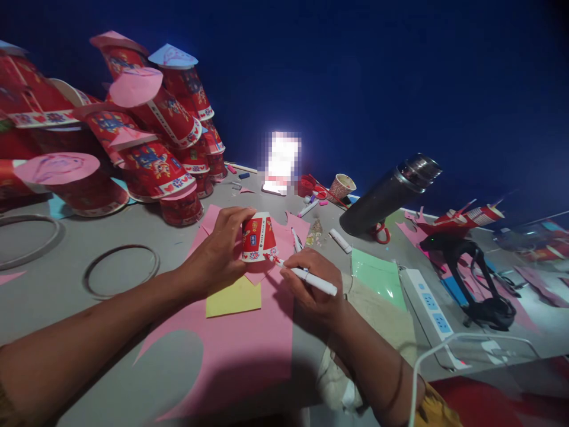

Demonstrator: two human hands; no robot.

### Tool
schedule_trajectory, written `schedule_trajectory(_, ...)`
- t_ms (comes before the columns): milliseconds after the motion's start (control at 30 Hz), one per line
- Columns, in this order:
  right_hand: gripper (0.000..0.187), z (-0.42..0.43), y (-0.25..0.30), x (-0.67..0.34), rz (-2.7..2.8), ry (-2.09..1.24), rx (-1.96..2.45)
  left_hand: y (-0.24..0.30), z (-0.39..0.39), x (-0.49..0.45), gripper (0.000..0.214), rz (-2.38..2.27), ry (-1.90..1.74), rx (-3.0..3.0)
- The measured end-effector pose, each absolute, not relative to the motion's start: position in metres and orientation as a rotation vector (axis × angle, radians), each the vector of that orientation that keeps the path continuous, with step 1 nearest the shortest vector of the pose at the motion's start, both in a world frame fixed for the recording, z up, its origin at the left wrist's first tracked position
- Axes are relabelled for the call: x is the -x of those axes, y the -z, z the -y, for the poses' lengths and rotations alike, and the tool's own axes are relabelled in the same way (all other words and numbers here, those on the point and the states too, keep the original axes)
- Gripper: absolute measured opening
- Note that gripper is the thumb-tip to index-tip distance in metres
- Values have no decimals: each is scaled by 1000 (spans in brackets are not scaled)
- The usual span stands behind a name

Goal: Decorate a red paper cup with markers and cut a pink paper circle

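Observation:
My left hand is closed around a red patterned paper cup, gripping its left side. The cup is upside down, its wide rim facing down and its pale base on top. In my right hand is a white marker pen, its tip touching or very close to the cup's lower rim. Beneath both hands lies pink paper with a round piece cut out of it. A yellow paper square rests on the pink sheet, just below the cup.
Stacked red cups with paper cone tops fill the back left. Two rings, one a dark hoop, lie nearer. A bright phone stands behind the cup. Rightward are a black thermos, green sheet, power strip and black straps.

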State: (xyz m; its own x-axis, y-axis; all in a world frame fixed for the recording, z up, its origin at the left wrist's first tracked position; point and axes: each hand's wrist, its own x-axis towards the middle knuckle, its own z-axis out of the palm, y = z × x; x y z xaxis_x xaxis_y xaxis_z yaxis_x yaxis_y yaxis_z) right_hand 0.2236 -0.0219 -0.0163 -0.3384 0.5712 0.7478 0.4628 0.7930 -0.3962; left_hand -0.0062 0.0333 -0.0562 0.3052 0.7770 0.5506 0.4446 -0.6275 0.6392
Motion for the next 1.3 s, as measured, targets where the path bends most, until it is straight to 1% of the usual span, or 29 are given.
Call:
schedule_trajectory(233,6,22,17,-223,2025,-124,785,56,-32,6,89,-1096,-1236,-2231)
schedule_trajectory(700,7,22,14,-225,2007,-132,817,59,-34,6,88,-1064,-1297,-2235)
schedule_trajectory(933,7,22,16,-223,2027,-122,768,57,-33,6,93,-1079,-1275,-2262)
schedule_trajectory(1300,7,21,16,-223,2056,-94,779,55,-31,6,89,-1102,-1234,-2217)
